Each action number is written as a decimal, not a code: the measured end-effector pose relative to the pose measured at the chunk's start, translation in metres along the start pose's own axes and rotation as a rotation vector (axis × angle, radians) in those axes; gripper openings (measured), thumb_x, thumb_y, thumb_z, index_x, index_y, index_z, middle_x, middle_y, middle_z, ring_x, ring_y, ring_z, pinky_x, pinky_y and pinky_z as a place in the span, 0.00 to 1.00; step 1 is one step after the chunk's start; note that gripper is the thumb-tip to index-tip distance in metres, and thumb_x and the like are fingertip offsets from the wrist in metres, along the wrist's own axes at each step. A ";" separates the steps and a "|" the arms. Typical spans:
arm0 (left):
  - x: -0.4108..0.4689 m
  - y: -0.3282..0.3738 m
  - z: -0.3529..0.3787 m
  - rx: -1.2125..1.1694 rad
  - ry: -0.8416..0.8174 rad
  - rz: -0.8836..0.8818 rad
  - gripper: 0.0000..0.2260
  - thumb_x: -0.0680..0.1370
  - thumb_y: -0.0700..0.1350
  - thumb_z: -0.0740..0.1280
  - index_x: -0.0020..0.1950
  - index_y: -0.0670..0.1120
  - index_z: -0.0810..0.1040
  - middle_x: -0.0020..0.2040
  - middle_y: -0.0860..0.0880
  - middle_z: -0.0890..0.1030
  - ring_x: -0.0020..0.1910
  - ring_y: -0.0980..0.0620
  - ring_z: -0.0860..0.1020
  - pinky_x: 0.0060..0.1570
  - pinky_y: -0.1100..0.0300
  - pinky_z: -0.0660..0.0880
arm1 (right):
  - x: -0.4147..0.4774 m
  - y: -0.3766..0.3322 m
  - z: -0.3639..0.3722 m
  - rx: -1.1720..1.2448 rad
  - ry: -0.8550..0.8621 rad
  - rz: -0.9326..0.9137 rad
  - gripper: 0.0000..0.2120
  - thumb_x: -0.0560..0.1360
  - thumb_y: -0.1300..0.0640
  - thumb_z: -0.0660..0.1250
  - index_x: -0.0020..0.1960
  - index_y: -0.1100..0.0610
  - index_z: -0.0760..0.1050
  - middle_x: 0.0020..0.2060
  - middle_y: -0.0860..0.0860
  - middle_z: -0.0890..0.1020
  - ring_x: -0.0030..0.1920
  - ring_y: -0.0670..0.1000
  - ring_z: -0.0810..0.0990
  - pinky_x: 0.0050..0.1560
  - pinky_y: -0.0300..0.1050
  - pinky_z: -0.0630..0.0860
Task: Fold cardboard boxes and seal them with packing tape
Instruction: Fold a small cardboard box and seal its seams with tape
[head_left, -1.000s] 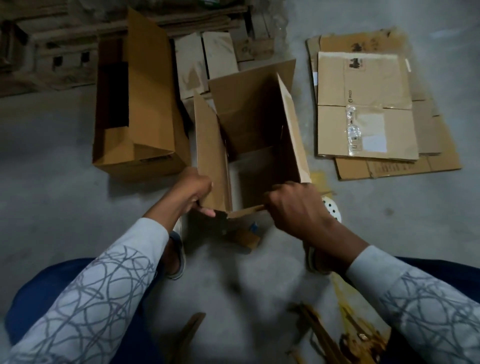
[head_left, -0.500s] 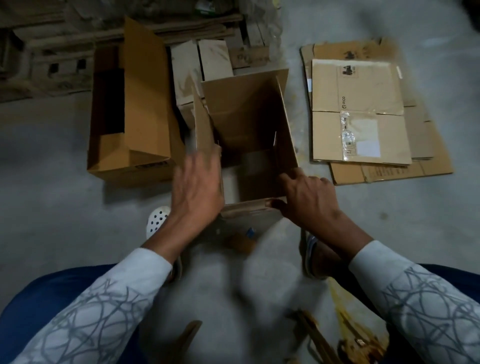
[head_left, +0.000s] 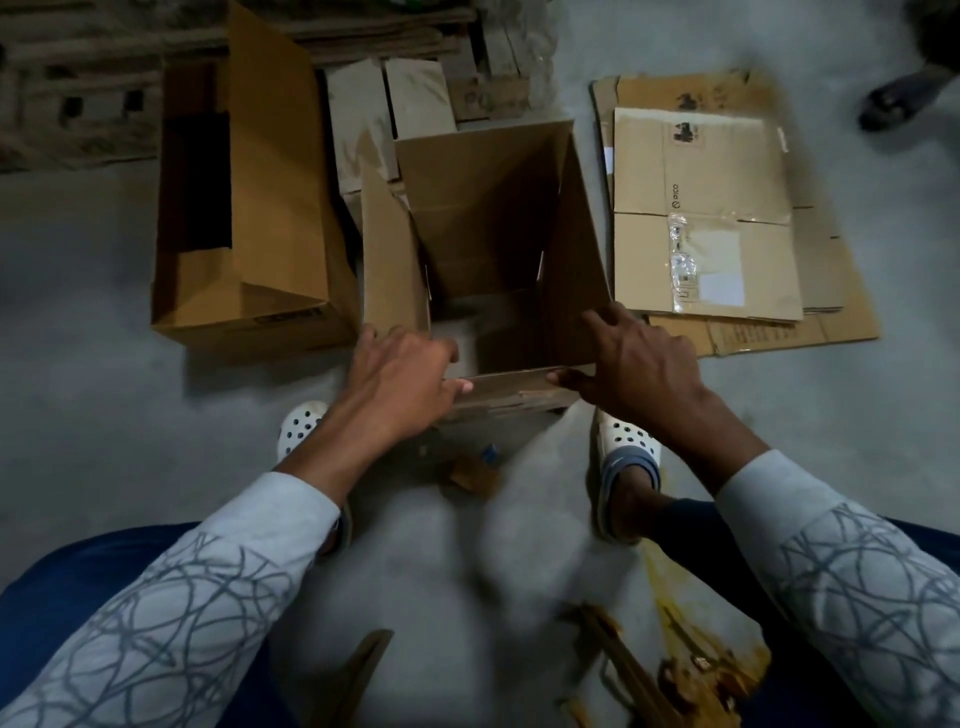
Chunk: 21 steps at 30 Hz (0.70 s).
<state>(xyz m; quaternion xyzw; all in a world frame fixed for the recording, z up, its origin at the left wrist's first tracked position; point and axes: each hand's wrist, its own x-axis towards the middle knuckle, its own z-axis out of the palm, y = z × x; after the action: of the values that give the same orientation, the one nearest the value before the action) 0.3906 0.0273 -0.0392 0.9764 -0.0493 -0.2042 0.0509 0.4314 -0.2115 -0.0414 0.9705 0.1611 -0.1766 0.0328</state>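
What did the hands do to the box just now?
The left hand let go of the left flap, rose, then came down to grip the near flap. The right hand uncurled, its fingers spreading. The box stayed open and upright.

An open cardboard box (head_left: 483, 218) is standing on the floor (head_left: 104, 415). The left hand (head_left: 405, 374) is seemingly gripping its near-left corner, though blur is obscuring the fingers, while the right hand (head_left: 639, 364) is resting spread over the near-right corner, thumb touching the near flap (head_left: 514, 387).
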 end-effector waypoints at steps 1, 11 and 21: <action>0.000 0.001 0.001 -0.029 0.002 -0.014 0.16 0.81 0.61 0.63 0.62 0.54 0.79 0.55 0.49 0.82 0.59 0.47 0.77 0.67 0.42 0.65 | 0.001 0.001 0.000 0.003 0.000 0.000 0.37 0.76 0.29 0.62 0.76 0.49 0.62 0.70 0.53 0.69 0.48 0.52 0.75 0.36 0.45 0.66; 0.009 -0.015 0.009 -0.119 0.006 -0.197 0.17 0.83 0.59 0.59 0.54 0.49 0.81 0.43 0.49 0.77 0.44 0.47 0.74 0.53 0.46 0.75 | 0.012 0.035 0.005 0.037 -0.054 0.178 0.40 0.75 0.24 0.48 0.77 0.50 0.60 0.70 0.60 0.71 0.60 0.65 0.78 0.51 0.59 0.79; 0.011 0.007 0.008 -0.019 0.143 -0.246 0.18 0.83 0.51 0.65 0.67 0.40 0.74 0.65 0.38 0.73 0.65 0.40 0.71 0.61 0.47 0.71 | -0.002 -0.006 0.025 -0.004 -0.008 0.040 0.37 0.79 0.37 0.63 0.76 0.60 0.57 0.66 0.58 0.72 0.52 0.57 0.80 0.42 0.48 0.69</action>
<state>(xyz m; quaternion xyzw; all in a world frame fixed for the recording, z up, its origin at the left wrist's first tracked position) 0.3972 0.0185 -0.0498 0.9865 0.0765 -0.1395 0.0381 0.4195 -0.2095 -0.0640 0.9727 0.1421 -0.1793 0.0388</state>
